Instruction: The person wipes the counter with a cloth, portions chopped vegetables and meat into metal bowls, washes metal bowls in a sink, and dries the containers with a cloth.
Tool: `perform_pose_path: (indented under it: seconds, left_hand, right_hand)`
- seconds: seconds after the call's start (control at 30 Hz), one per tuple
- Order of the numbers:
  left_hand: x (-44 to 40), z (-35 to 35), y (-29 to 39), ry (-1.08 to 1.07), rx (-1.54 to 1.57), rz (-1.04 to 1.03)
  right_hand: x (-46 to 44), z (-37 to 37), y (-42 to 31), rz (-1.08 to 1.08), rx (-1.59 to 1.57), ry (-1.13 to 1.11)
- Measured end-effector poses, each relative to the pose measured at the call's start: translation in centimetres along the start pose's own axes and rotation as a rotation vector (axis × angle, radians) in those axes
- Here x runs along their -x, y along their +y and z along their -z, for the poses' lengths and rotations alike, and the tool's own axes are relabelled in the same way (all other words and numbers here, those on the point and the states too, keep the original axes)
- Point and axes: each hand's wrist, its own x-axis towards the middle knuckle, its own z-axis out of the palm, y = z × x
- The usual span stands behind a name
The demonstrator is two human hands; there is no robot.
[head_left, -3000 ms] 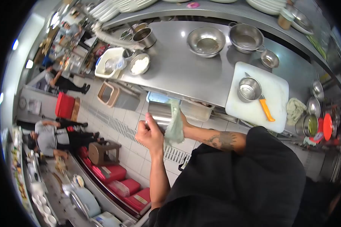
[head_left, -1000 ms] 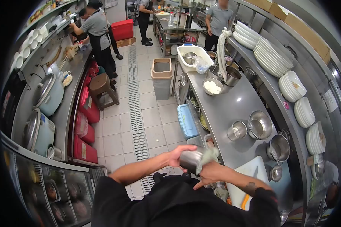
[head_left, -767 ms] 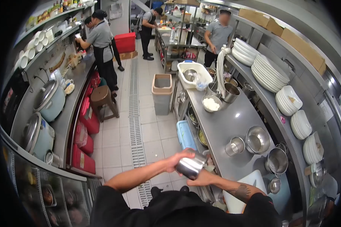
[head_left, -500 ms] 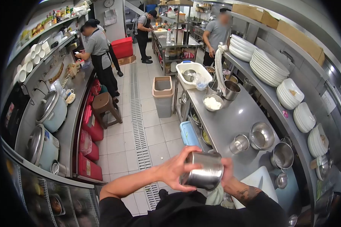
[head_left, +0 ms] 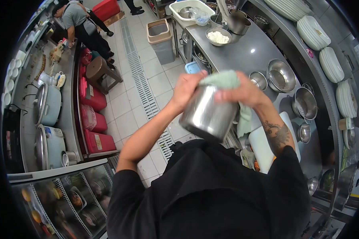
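A shiny steel pot [head_left: 206,113], smeared by motion, is held up in front of my chest, tilted with its base toward me. My left hand [head_left: 187,91] grips it near the rim on the left, fingers curled over the edge. My right hand [head_left: 245,95] presses a pale green cloth [head_left: 223,79] against the rim at the far side, its thumb lying on the pot's outer wall. More green cloth hangs below my right wrist; I cannot tell whether it is the same piece. The pot's inside is hidden.
On the steel counter [head_left: 243,55] stand a bowl of white food [head_left: 218,38], several steel bowls and pots, and a white cutting board [head_left: 263,147]. A bin [head_left: 161,44] and a brown stool [head_left: 101,73] stand on the floor. A co-worker [head_left: 77,24] bends over the left counter.
My view has tipped downward. The pot has turned so its base points toward me, and the green cloth is now at its rim under my right hand.
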Motion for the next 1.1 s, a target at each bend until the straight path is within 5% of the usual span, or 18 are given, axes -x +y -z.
perform_pose_path:
  seconds: [0.07,0.23,0.33,0.37,0.43,0.5,0.53,0.6,0.67,0.73,0.77,0.8,0.9,0.97,1.03,1.1]
  left_hand:
    - [-1.5,0.2,-0.3,0.164,0.082,-0.030]
    - [-2.9,-0.1,-2.0,0.511,-0.076,-0.029]
    - [-0.6,0.1,-8.1,0.397,-0.007,0.159]
    - [-0.9,2.0,-15.3,0.363,-0.073,0.316]
    - [1.8,4.1,-26.0,0.314,-0.352,0.079]
    - [2.8,3.3,-26.6,0.479,0.306,0.516]
    - [2.9,3.0,-26.2,0.546,0.526,0.665]
    - [2.2,2.4,-20.9,0.748,0.506,0.408]
    - [0.7,1.8,-17.1,0.835,0.231,0.085]
    - [0.2,-0.8,-14.8,0.434,0.862,-0.292]
    - [0.2,-0.1,-15.9,0.429,0.854,-0.278]
    - [-0.3,0.8,-15.9,0.508,0.184,-0.452]
    - [-0.6,2.7,-11.4,0.693,-1.016,-0.801]
    - [-0.4,1.8,-5.9,0.733,-0.070,-0.381]
    - [0.0,0.4,-2.9,0.688,0.100,-0.488]
    - [-0.2,-0.4,-2.4,0.669,0.270,-0.595]
  right_hand:
    - [-1.5,1.1,-0.2,0.090,-0.060,0.309]
    - [-1.8,-0.4,1.6,0.247,-0.217,0.546]
    - [-1.4,-2.7,6.1,0.076,-0.525,0.725]
    - [-1.2,-2.8,7.8,0.038,-0.662,0.771]
    - [0.4,-0.5,11.6,-0.005,-1.130,0.668]
    - [2.3,-0.1,10.9,0.053,-1.150,0.679]
    - [3.3,-0.1,10.1,0.040,-1.001,0.602]
    - [4.5,-1.4,8.6,0.046,-0.598,0.456]
    - [2.9,-5.4,6.8,0.327,0.284,0.461]
    - [0.2,-7.8,6.4,0.430,0.803,0.538]
    - [-1.2,-7.4,6.7,0.420,0.843,0.600]
    - [-2.2,-6.7,6.8,0.412,0.817,0.662]
    - [-4.3,-4.4,7.6,0.342,0.485,0.740]
    - [-5.5,-2.5,9.5,0.309,0.153,0.675]
    - [-5.1,-2.4,11.3,0.277,-0.187,0.587]
    - [-4.3,-3.6,12.4,0.106,-1.138,0.440]
